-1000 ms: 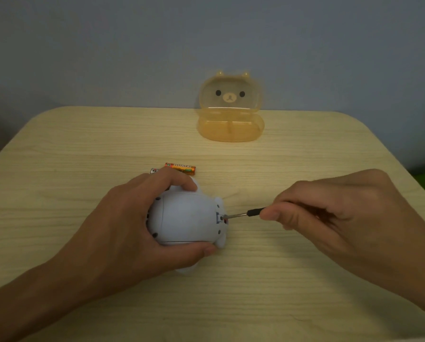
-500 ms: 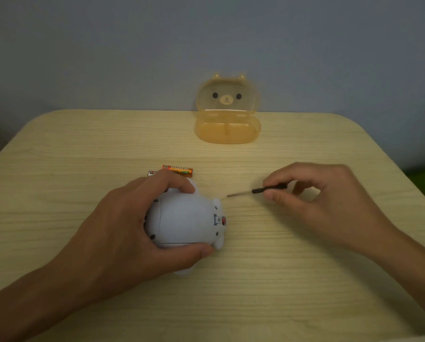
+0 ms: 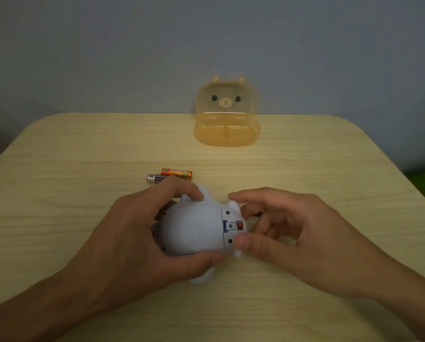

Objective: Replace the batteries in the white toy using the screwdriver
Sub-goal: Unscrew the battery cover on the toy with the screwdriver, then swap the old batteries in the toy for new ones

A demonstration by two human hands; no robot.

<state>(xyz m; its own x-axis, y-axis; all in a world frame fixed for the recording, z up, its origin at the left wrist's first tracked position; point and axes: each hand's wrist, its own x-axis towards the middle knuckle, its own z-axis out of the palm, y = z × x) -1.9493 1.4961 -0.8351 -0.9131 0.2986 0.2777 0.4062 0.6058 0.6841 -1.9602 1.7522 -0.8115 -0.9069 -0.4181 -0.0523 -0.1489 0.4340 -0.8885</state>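
Note:
The white toy [image 3: 194,230] lies on its side on the wooden table [image 3: 58,193], underside up. A small panel with a screw and a red switch [image 3: 240,225] shows at its right end. My left hand [image 3: 132,238] wraps around the toy's body. My right hand [image 3: 293,233] has its index finger and thumb pinching the toy's right end by its feet. A dark sliver [image 3: 259,214] under the right fingers may be the screwdriver; the rest of it is hidden. Two AAA batteries, one orange [image 3: 177,174] and one dark [image 3: 156,178], lie just behind the left hand.
An open translucent orange bear-shaped case [image 3: 227,137] stands at the table's far edge, its lid upright against the grey wall. The table's rounded corners show at the back left and back right. Something green lies off the table at the right.
My right hand pulled the screwdriver tip away from the toy's screw, then came back in, and its thumb and index finger now grip the toy's end. The left hand kept its hold.

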